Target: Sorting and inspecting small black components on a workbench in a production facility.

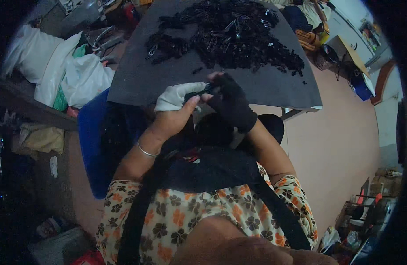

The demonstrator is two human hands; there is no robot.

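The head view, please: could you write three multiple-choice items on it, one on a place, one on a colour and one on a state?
1. Where does the pile of small black parts lie?
A. on the dark grey board
B. on the floor
C. in the person's lap

2. What colour is the covering on the right hand?
A. white
B. black
C. red

3. What is the left hand doing?
A. resting flat on the board
B. hanging at the person's side
C. meeting the right hand on a small black piece

Answers: 1 A, the heap spreads over the board's far part. 2 B, a black fingerless glove. 3 C, both hands pinch it.
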